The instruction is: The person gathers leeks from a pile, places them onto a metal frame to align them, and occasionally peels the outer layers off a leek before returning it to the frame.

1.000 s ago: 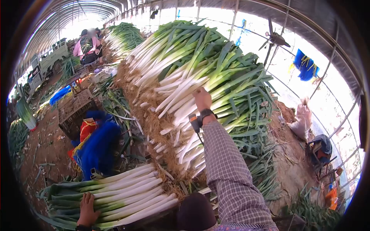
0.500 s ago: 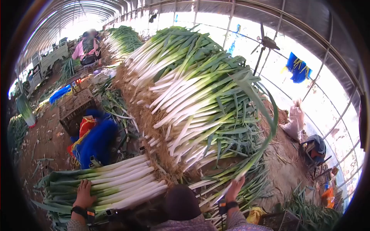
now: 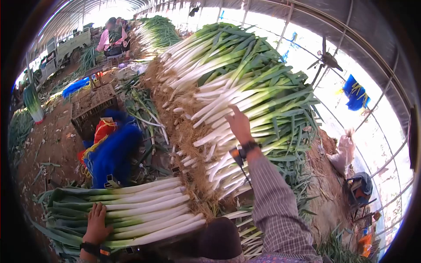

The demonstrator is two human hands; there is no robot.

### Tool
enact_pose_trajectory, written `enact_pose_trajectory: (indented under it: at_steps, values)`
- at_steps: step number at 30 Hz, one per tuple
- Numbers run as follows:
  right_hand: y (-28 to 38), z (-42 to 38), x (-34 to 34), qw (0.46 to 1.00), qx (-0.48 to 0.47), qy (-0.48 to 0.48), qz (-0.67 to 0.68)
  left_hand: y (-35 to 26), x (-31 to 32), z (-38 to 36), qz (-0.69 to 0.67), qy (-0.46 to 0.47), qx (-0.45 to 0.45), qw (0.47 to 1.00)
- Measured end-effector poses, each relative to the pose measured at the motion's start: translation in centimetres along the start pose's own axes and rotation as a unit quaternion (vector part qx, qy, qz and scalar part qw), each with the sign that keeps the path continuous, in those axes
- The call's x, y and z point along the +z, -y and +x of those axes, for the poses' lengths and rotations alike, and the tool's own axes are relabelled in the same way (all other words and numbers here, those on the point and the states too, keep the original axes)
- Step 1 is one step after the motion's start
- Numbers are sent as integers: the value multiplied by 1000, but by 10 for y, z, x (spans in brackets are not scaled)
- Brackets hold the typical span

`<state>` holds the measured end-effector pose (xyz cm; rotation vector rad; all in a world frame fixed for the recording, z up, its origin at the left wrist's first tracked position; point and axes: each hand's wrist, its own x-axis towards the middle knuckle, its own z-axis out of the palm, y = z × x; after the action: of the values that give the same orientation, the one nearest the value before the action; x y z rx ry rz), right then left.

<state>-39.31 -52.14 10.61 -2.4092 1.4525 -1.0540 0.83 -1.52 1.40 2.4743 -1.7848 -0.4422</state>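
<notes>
My left hand (image 3: 97,224) lies flat, fingers spread, on a row of leeks (image 3: 153,214) laid side by side, white ends to the right and green leaves to the left. My right hand (image 3: 240,125) reaches out over the large leek pile (image 3: 263,94), fingers apart and bent slightly, right above the white stalks. It holds nothing visible. Brown roots (image 3: 193,149) hang along the pile's left side. More leeks (image 3: 251,236) lie beneath my right forearm. Both wrists carry a dark band with a small device.
Left of the pile are a plastic crate (image 3: 94,107) and blue netting (image 3: 116,153) with red and yellow cords. Further back a person (image 3: 115,37) in pink sits near a truck (image 3: 74,46). At right stand a sack (image 3: 343,154), a chair (image 3: 359,190) and a fan (image 3: 326,59).
My right hand has moved from the leek at the lower right up and forward over the pile. The long arching leaf is gone from there. My left hand stays on the row; the view has shifted.
</notes>
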Motion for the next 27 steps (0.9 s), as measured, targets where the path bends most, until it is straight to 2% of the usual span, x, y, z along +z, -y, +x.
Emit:
enact_pose_trajectory:
  at_steps: [1,3,7,10,12,14,15,16,17,20,21,24,25,27]
  values:
    - [14,29,6,999,25,36,-31,-3,-3,0,-6,2,-2,1000]
    - [22,66,28,996,49,37,-65,-4,-3,2,-9,3,-9,1000]
    - [27,72,42,990,122,40,-66,-4,-5,2,-22,11,-17,1000]
    - [12,45,27,993,109,-9,-31,-2,-5,1,-20,10,-12,1000]
    - [-11,12,19,992,49,-114,-38,-4,-5,-1,-22,8,-10,1000]
    - [-23,-33,-4,984,-3,-170,48,-4,-5,-1,-23,8,-10,1000]
    - [-17,-54,-19,973,102,-137,154,-5,-5,0,-19,7,-11,1000]
    - [-9,-73,-33,939,205,-100,258,-5,-4,1,-14,9,-14,1000]
    - [-14,-82,-40,927,247,-78,270,-4,-2,1,-8,9,-19,1000]
    - [-44,-78,-26,914,221,-186,287,2,1,1,-2,10,-14,1000]
    - [-20,-73,-45,884,256,-175,351,2,1,1,1,8,-13,1000]
    - [-10,-37,-38,845,237,-158,452,2,4,2,3,4,-12,1000]
    - [-3,-22,-31,837,236,-167,465,2,5,2,2,3,-13,1000]
    - [2,10,-10,853,265,-147,426,3,4,3,-1,2,-16,1000]
